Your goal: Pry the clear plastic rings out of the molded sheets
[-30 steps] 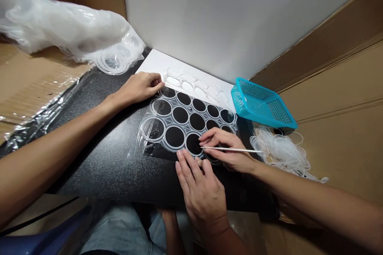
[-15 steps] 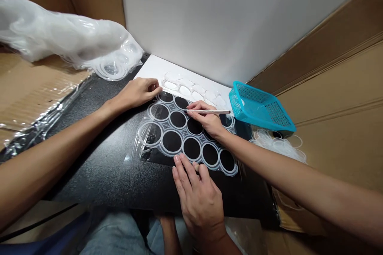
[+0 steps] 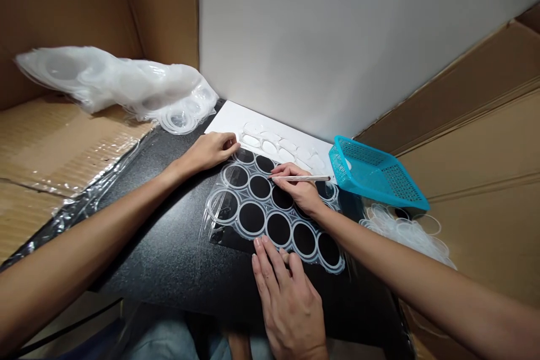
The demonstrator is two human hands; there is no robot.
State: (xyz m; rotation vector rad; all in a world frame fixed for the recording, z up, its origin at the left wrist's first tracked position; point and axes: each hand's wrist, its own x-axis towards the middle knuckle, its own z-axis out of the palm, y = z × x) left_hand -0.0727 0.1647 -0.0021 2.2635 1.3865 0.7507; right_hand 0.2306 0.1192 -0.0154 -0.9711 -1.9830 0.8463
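Rows of pale rings with dark round middles make up a clear plastic sheet (image 3: 265, 202), which lies on the black tabletop (image 3: 169, 236). My left hand (image 3: 211, 149) is closed at the sheet's upper left corner, thumb against the curled fingers. Over the upper rows, my right hand (image 3: 301, 191) holds a slim, pale, pen-like tool (image 3: 310, 178) nearly level; its tip rests near a ring, partly hidden by the fingers. A third hand (image 3: 293, 304), seemingly another person's, comes from below with its fingertips at the sheet's lower edge.
White paper (image 3: 228, 115) behind carries a clear strip with oval openings (image 3: 260, 142). To the right stands a turquoise basket (image 3: 379, 194), with loose clear rings (image 3: 405, 236) below it. Bunched ring plastic (image 3: 139, 87) lies on cardboard (image 3: 76, 140) at left.
The whole scene has shifted down and slightly right in view as the camera moved. All three hands keep nearly the same places on the sheet.
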